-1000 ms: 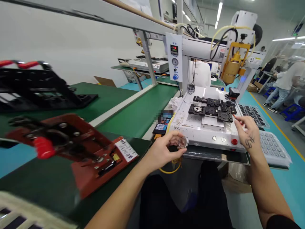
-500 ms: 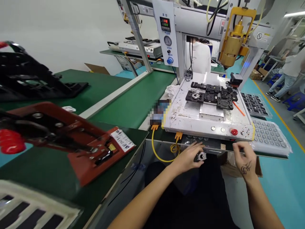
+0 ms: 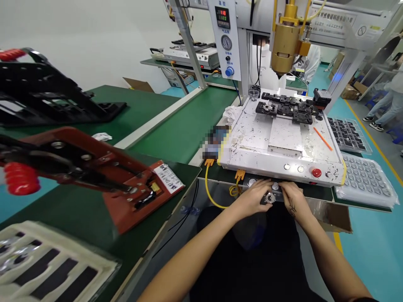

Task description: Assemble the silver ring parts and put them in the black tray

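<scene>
My left hand [image 3: 252,200] is closed on a small round part [image 3: 270,198] with a silver ring and dark edges, held between thumb and fingers just in front of the bench edge. Close to its right, my right hand [image 3: 296,200] has its fingers bent together at the bench edge. Its fingertips are beside a small silvery disc [image 3: 275,186] in what looks like clear plastic; what they pinch, if anything, is hidden. Behind both hands stands the white machine base [image 3: 248,161], carrying a black jig [image 3: 285,110] with another ring part [image 3: 267,108] in it.
A gold machine head [image 3: 284,50] hangs above the jig. To the right lie a tray of round parts [image 3: 367,176] and a tray of black parts [image 3: 348,134]. A red-brown hand press [image 3: 126,197] and a cream tray [image 3: 103,268] occupy the left bench. People are in the background.
My right hand has moved left, from the bench edge to beside my left hand. The machine bed with the jig has shifted backward. My left hand still holds the round part.
</scene>
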{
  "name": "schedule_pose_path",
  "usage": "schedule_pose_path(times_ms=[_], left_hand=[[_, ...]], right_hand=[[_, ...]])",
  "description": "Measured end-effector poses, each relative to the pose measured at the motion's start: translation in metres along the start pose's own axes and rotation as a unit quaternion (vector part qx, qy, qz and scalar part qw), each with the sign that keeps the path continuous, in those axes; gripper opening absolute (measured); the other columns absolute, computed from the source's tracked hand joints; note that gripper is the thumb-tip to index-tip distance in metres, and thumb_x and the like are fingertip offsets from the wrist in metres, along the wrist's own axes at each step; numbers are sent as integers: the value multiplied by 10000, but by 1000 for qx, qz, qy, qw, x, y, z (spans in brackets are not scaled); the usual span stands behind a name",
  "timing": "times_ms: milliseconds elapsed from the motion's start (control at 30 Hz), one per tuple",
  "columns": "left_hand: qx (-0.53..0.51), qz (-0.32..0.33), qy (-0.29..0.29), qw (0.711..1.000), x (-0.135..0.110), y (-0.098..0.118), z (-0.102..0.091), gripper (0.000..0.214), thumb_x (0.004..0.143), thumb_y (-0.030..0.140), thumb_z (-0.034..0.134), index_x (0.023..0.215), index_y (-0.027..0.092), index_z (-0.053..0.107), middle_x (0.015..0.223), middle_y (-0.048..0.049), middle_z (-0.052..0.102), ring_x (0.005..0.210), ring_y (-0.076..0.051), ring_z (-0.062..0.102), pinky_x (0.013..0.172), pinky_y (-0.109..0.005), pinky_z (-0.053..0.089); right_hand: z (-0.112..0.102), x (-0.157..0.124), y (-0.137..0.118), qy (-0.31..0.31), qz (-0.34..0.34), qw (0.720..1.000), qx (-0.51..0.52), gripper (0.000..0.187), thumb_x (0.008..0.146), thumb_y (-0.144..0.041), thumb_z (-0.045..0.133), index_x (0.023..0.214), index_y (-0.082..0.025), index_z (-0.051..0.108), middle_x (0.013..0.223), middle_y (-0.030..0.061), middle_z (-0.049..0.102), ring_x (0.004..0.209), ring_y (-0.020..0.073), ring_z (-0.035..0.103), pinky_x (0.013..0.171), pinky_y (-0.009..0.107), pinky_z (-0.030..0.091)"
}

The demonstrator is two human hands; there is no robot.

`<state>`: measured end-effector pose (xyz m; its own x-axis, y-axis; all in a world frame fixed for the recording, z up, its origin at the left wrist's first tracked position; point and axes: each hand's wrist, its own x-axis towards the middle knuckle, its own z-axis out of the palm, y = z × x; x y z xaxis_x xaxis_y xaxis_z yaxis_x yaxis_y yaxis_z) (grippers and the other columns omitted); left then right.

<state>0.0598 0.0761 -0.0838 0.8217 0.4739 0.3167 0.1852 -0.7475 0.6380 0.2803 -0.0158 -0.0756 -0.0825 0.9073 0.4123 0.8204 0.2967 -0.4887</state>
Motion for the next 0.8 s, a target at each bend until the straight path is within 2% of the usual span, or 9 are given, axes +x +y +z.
schedule_pose_path(times_ms=[167,233,333,433,600,800], left_hand=[[-18,7,2,1000,-14,5,8,489,856,173,839,1295,184,622,1551,-203,647,1526,-342,556,1327,-574,384],[-22,4,-3,1000,-14,7,8,507,864,158,826,1324,187,615,1563,-201,638,1535,-337,548,1337,-581,369],[-35,-3,-20,999,-12,8,4,517,860,139,821,1332,196,617,1590,-192,619,1555,-340,524,1347,-597,349],[-58,-10,-39,998,-10,10,-1,484,856,132,816,1300,202,637,1615,-184,599,1573,-338,502,1350,-585,350],[-110,-23,-70,991,-6,11,-10,373,822,146,838,1159,194,687,1627,-201,587,1587,-356,481,1369,-586,299],[-159,-48,-104,981,-5,8,-22,342,799,159,849,1098,210,692,1658,-191,556,1618,-344,433,1375,-569,261]], right_hand=[[4,-4,-2,-24,-15,999,-24,259,1115,-239,538,1292,-204,724,1143,147,738,1048,298,733,932,440,630],[5,-2,-1,-36,-30,998,-32,247,1115,-265,559,1270,-212,744,1095,134,716,987,284,730,878,410,636],[7,-3,3,-32,-57,997,-45,255,1120,-267,564,1290,-217,748,1097,136,722,1000,287,731,870,402,631],[11,-8,8,-2,-88,994,-59,265,1117,-245,576,1321,-207,741,1117,149,754,993,291,730,867,414,621],[28,-20,20,69,-127,987,-75,243,1087,-155,601,1249,-200,776,1053,143,805,830,257,719,739,401,594],[37,-56,14,115,-157,980,-52,222,1051,-104,620,1145,-226,779,967,103,823,782,229,757,691,369,610]])
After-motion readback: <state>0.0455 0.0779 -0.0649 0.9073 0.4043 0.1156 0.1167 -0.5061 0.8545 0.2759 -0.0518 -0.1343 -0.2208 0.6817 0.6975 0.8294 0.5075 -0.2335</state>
